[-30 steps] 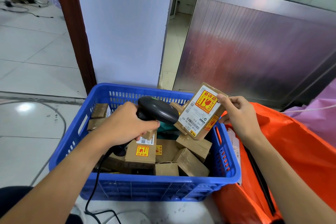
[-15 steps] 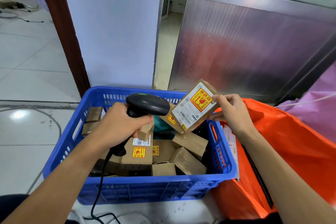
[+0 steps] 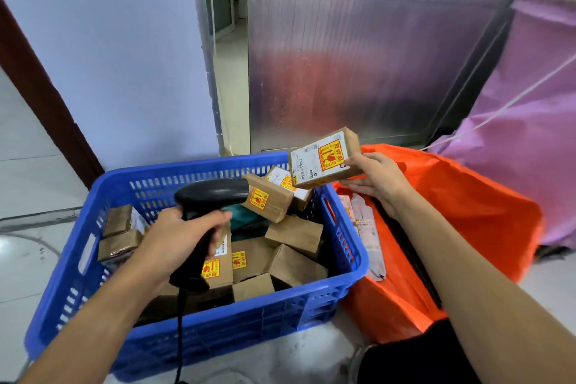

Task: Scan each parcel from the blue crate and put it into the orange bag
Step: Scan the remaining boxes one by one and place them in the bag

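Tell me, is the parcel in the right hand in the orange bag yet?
Not yet. The right hand holds the parcel in the air above the blue crate's far right corner, beside the orange bag.

Scanner cable (image 3: 179, 349) leaves bottom edge; parcel label (image 3: 314, 160) print unreadable

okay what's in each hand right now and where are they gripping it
The left hand is wrapped around the handle of the black barcode scanner. The right hand holds a labelled cardboard parcel by its right end, fingers underneath.
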`<action>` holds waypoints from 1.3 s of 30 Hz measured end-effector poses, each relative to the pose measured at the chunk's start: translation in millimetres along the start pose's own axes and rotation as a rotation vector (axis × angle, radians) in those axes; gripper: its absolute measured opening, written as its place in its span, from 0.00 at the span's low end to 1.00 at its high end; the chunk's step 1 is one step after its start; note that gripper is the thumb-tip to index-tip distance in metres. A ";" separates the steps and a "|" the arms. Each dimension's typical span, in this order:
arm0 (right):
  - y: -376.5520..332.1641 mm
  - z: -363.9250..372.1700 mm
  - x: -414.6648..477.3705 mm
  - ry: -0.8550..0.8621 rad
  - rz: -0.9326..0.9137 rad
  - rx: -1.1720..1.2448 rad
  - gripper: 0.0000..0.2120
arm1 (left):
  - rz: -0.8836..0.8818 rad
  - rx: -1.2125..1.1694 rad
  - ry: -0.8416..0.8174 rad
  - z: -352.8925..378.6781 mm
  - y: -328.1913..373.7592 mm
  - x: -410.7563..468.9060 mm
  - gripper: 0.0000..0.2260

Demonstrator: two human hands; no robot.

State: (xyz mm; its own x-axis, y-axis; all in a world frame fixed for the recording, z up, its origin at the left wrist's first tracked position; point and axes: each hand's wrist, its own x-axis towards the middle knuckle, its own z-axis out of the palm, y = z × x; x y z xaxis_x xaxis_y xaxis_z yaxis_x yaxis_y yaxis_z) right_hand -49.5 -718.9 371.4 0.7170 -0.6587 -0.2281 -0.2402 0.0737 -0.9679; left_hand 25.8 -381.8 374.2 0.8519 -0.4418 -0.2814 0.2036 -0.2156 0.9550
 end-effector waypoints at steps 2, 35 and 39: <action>7.6 -17.6 6.4 0.039 0.032 0.023 0.22 | -0.030 -0.048 -0.005 8.8 -5.8 -1.7 0.08; 324.4 -143.0 34.8 -0.042 0.724 -0.236 0.09 | -0.330 -0.340 -0.091 213.6 -110.0 62.3 0.11; 360.5 -151.1 47.4 -0.120 0.765 -0.375 0.26 | -0.315 -0.274 -0.092 213.5 -110.7 61.1 0.12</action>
State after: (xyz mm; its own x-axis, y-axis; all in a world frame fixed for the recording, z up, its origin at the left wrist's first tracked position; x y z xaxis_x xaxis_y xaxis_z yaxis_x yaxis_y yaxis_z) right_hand -200.9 -836.7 27.6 0.3287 -0.4438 -0.8337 -0.8711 0.1987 -0.4492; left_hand -47.8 -570.9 231.3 0.6831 -0.4701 -0.5589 0.5786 -0.1187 0.8069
